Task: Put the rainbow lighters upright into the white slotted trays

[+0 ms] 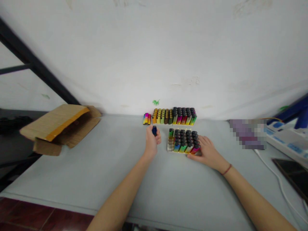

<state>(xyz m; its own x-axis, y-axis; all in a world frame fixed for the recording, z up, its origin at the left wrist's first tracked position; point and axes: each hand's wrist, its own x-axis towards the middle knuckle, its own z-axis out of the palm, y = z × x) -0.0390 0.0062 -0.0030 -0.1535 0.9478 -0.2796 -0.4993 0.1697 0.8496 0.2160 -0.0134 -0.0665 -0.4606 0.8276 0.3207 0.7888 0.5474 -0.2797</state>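
while lighters [183, 141] stand on the grey tabletop [106, 166], white wall [125, 57] backs it

Open cardboard box [55, 123], white cable [280, 183]

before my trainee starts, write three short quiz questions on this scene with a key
1. What does the left hand hold?
2. True or false: the cardboard box lies to the right of the front lighter tray.
3. The right hand rests against: A the wall; B the front lighter tray; C the cardboard box.

Key: 1. a dark-topped lighter; 2. false, it lies to the left; 3. B.
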